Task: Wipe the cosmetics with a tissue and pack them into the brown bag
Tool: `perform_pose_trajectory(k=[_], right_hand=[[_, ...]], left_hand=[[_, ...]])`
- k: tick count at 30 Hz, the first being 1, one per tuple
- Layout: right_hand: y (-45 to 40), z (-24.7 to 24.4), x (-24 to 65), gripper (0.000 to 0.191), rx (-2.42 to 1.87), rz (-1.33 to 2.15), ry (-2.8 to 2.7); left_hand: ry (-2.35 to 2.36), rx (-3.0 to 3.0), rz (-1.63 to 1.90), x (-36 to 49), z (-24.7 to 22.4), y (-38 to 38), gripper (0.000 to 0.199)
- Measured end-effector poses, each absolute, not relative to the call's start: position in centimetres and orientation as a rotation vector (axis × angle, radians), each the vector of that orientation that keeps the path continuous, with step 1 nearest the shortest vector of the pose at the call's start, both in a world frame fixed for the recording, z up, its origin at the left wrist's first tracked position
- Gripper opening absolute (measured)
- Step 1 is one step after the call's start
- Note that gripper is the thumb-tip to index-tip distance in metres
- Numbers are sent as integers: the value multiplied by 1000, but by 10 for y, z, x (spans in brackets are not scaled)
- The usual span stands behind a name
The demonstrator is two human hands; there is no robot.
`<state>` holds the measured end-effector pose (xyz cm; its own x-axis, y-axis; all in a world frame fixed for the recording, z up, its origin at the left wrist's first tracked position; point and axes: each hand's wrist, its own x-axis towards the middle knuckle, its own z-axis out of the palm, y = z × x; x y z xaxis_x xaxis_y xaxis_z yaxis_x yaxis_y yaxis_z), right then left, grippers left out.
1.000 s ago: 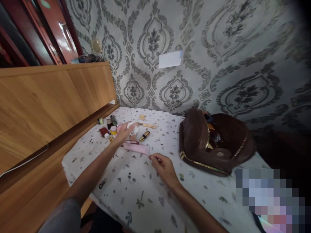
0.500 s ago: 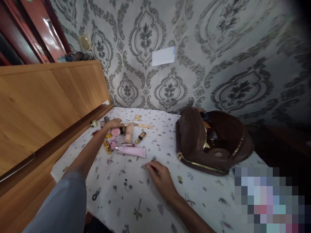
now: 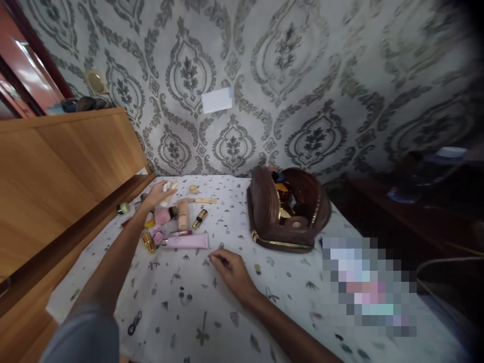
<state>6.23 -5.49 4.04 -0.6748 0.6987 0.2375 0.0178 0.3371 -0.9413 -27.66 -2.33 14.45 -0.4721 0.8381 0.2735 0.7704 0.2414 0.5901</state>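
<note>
My left hand (image 3: pixel 158 193) is at the far left of the patterned sheet, its fingers closed on a small whitish item (image 3: pixel 170 186). Close by lie a beige tube (image 3: pixel 183 216), a pink round item (image 3: pixel 163 216) and a brush (image 3: pixel 204 200). Nearer to me are a lilac tube (image 3: pixel 187 241), a gold lipstick (image 3: pixel 148 242) and a black and gold tube (image 3: pixel 200 218). My right hand (image 3: pixel 230 269) rests on the sheet with fingers curled; whether they hold anything is hidden. To its right, a brown bag (image 3: pixel 283 222) stands unzipped with items inside.
A wooden board (image 3: pixel 71 171) borders the sheet on the left. Behind stands a patterned wall with a white card (image 3: pixel 217 100). A blurred, pixelated object (image 3: pixel 366 282) lies at the right, and a dark surface with a clear bottle (image 3: pixel 427 176) is beyond.
The view has turned to the right. My left hand has lifted slightly from among the cosmetics, and a whitish item now shows in its fingers. My right hand stays on the sheet.
</note>
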Motion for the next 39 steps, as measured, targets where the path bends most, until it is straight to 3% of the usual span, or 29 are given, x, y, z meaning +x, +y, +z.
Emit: perform_pose_trajectory(k=[3,5,8,12,18,25,39], right_hand=[[-53,41,63,28,-625,1536,-1805],[-50,42,66,40,-641,1567,-1724],[-46,42,77,57,-637,1426,-1782],[-40,33,95,52,-638,1123,-2006],[-35,16,100,30,-682,869,-2166],[-41,25,100,29,-684,855,-2232],[-44,34,103,26,-731,712,-2346]], left_hand=[[2213,1836,987,-224,158,-47,60],[2022,2013,824,-182,154,-70,53],[1761,2133,530,-125,130,-101,48],[1819,2233,419,-89,94,-112,47],[1688,2199,481,-103,96,-70,33],[2332,2040,309,-162,98,24,41],[2500,2110,-196,-182,83,48,24]])
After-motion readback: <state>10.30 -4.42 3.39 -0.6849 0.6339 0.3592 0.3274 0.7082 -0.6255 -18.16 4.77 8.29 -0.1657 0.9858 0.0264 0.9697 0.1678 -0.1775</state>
